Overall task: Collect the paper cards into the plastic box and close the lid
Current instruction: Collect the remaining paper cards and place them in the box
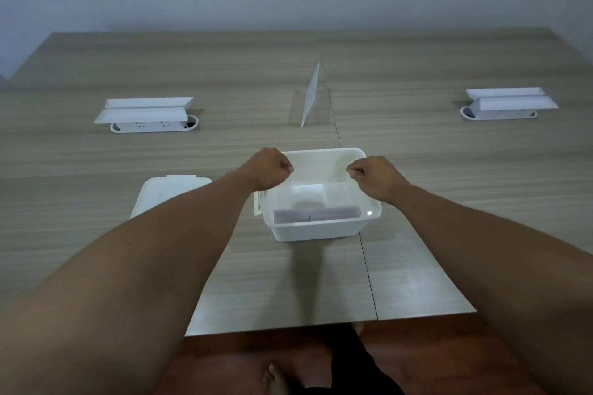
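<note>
A translucent white plastic box [321, 229] stands open on the table in front of me. Pale paper cards [317, 214] lie inside it along the near wall. Its white lid [157, 194] lies flat on the table to the left of the box, partly hidden by my left forearm. My left hand [271, 171] hovers over the box's left rim, fingers curled into a fist with nothing in it. My right hand [373, 176] hovers over the right rim, also closed and holding nothing.
A clear acrylic sign stand [310, 96] rises behind the box. Two open white socket hatches sit in the wooden table [288, 282], one at the left [147, 115] and one at the right [507, 104]. The table's near edge lies just below the box.
</note>
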`<state>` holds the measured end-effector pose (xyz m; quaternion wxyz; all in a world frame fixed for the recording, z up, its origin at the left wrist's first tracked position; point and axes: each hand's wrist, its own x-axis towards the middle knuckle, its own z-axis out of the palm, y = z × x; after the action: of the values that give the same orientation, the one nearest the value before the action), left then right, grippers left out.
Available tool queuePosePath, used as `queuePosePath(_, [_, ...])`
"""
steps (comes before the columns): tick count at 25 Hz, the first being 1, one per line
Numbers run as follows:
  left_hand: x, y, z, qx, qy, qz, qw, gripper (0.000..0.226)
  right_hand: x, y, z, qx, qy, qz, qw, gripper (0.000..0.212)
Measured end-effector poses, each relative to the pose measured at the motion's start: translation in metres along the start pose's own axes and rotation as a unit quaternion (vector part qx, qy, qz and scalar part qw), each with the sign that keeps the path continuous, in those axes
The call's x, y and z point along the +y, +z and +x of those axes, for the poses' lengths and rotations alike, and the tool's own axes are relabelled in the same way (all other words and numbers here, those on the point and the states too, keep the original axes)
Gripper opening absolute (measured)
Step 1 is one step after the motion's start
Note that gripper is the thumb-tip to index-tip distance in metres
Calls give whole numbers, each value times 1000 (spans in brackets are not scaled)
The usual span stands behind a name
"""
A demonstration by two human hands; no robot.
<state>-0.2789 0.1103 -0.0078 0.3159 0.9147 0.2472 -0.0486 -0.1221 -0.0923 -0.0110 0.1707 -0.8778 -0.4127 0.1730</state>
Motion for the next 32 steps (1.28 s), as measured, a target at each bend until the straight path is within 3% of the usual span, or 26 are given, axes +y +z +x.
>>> queuePosePath(6, [17,-43,87,90,-66,56,992,33,24,-47,80,48,-8,43,998,31])
queuePosePath(15, [62,-17,256,93,-209,48,972,54,115,-65,210,10,34,95,995,31])
queuePosePath(21, [59,15,314,124,-274,71,951,29,139,-52,262,-27,55,164,985,41])
queuePosePath(25, [50,3,319,149,-218,76,962,17,143,-54,278,-17,43,159,986,53])
queuePosePath(29, [52,-33,312,136,-93,103,981,14,132,-72,279,95,18,95,991,72])
queuePosePath(32, [61,-62,297,97,1,106,990,19,116,-87,270,127,-29,44,991,70])
